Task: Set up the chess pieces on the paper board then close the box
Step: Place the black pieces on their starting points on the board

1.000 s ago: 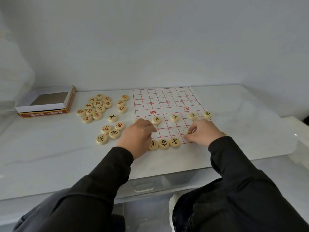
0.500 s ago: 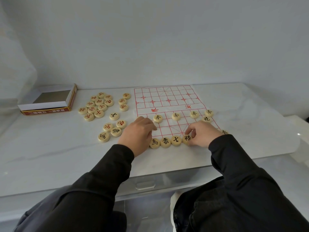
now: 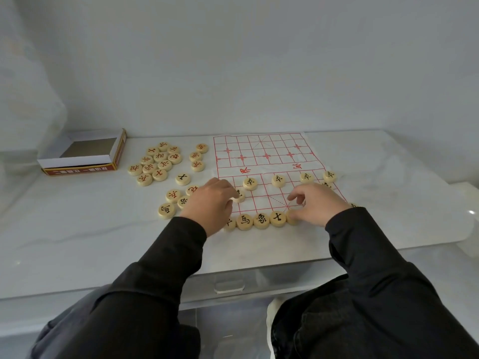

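Observation:
The paper board (image 3: 261, 156) with red grid lines lies on the white table. Black-lettered wooden chess pieces stand on its near half: a bottom row (image 3: 261, 220) and a row of soldiers (image 3: 278, 180) further up. My left hand (image 3: 212, 203) has curled fingers, and its fingertips pinch a chess piece (image 3: 239, 196) at the board's left side. My right hand (image 3: 315, 203) lies over the near right part of the board. Its thumb touches the last piece of the bottom row (image 3: 292, 221) and its index finger is lifted. The open box (image 3: 80, 168) sits at the far left.
A heap of loose pieces (image 3: 155, 161), mostly red-lettered, lies between the box and the board, with a few more (image 3: 167, 210) near my left hand. A wall stands right behind the table. The table's front edge (image 3: 233, 270) runs below my wrists.
My right hand set a piece into the bottom row beside the other three, and its index finger has since lifted. My left hand stayed in place, and the piece at its fingertips now shows.

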Tool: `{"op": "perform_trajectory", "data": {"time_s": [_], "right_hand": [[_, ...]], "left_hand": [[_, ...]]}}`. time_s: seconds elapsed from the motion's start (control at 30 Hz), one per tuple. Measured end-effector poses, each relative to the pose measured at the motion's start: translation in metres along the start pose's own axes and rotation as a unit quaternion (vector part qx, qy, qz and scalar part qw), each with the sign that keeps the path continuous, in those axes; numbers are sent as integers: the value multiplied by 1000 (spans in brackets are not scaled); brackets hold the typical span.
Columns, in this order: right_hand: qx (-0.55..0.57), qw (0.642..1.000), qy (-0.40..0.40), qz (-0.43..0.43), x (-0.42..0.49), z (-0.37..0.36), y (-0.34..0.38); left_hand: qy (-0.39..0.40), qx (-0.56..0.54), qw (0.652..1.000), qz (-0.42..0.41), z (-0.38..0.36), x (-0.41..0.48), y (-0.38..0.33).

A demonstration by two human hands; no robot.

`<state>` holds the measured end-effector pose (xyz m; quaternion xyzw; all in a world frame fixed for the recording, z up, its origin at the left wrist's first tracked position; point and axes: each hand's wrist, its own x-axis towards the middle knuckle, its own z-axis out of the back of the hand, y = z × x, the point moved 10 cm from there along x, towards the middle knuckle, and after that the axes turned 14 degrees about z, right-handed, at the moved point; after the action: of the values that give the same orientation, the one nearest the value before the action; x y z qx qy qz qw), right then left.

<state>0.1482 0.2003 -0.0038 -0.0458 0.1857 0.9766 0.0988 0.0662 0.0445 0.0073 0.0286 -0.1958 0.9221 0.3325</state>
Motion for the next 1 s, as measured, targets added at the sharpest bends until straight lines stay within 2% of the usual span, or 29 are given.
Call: {"op": "perform_trajectory", "data": {"time_s": [0.13,0.3,0.43,0.53,0.67,0.83,1.0], "right_hand": [[22,996,-76,44,13,9,29],[41,990,-81,110,40,-11,82],[7,984,-77,158,59,-30,116],[5,979,-63,196,66,-41,138],[-9,970,-28,240,74,-54,167],[-130,951,-12,282,87,-60,182],[-217,940,13,264,106,-57,178]], "left_hand": [[29,8,995,96,14,6,37],[82,5,981,177,30,3,76],[141,56,954,258,36,-6,115],[180,76,942,272,32,-11,130],[169,44,946,274,29,-9,139],[169,-4,948,270,26,-6,143],[190,-10,946,262,16,0,142]]}}
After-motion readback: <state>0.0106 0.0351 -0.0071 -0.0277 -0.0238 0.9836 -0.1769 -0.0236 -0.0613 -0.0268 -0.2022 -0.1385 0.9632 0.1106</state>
